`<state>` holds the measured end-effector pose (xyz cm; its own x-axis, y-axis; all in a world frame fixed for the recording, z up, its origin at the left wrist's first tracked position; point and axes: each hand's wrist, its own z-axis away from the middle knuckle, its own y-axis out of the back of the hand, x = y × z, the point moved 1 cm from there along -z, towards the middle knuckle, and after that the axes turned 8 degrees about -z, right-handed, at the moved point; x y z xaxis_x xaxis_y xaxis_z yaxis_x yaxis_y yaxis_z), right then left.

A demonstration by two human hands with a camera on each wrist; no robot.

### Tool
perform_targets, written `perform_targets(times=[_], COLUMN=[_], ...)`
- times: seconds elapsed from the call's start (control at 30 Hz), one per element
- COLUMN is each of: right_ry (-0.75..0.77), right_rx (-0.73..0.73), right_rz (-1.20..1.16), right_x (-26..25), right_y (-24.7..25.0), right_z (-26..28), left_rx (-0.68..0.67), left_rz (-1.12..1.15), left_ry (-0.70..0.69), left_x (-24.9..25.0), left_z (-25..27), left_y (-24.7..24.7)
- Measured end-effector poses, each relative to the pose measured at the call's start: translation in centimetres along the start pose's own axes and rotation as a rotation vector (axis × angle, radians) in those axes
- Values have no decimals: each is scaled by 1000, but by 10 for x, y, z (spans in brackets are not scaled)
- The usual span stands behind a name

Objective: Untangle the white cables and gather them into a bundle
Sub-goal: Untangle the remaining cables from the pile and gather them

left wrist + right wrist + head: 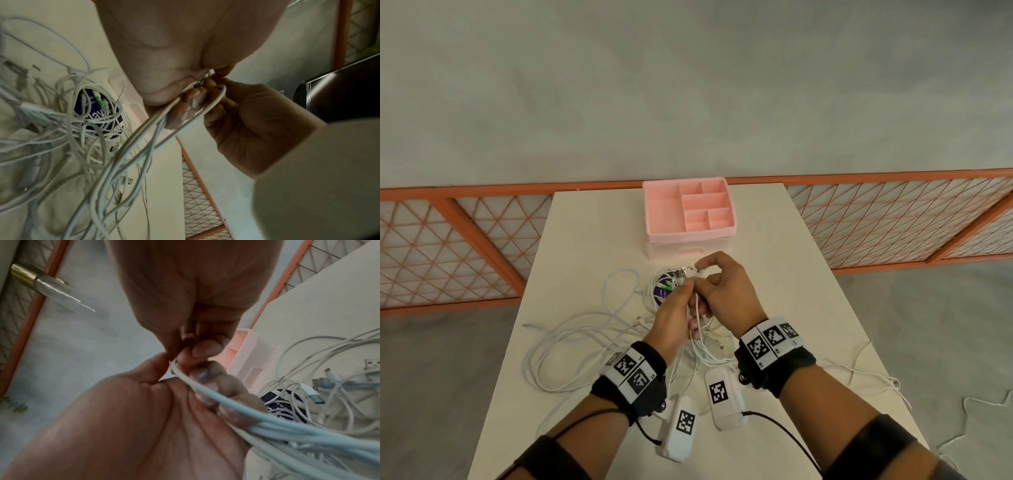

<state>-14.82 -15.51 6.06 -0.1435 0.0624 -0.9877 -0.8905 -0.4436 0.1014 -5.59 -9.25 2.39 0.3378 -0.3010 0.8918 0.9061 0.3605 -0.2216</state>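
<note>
A tangle of white cables [571, 339] sprawls over the white table [784, 274], with USB plugs [312, 394] among the loops. Both hands meet above it. My left hand [683, 294] has its fingers curled round a bunch of several strands [267, 426] that hang down to the pile [86, 129]. My right hand [705, 275] pinches a strand at the top of that bunch, fingertips against the left hand's fingertips [195, 99]. In the right wrist view the pinch sits just above the left hand's nails [203, 378].
A pink compartment organiser [690, 212] stands at the table's far end, just beyond the hands. A dark purple round label [661, 291] lies under the cables. A thin cord [873, 373] trails off the right edge. An orange lattice fence [465, 246] runs behind.
</note>
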Motion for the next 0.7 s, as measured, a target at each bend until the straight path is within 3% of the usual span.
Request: perform_targets(times=[0.1,0.3,0.57,0.7], right_ry=[13,32,-57,-63], right_rx=[46,-151,-136,-145], right_rz=[66,70,0,52], right_x=[8,14,14,17], right_y=[-3,-7,-2,0], right_z=[-3,8,10,7], left_rx=[31,84,114,221], left_rz=[1,12,-72,-33], left_ry=[12,-9,-24,-68], left_x=[-5,-5,-11,-3], left_z=[-4,-9,-5,-3], left_y=[2,9,4,2])
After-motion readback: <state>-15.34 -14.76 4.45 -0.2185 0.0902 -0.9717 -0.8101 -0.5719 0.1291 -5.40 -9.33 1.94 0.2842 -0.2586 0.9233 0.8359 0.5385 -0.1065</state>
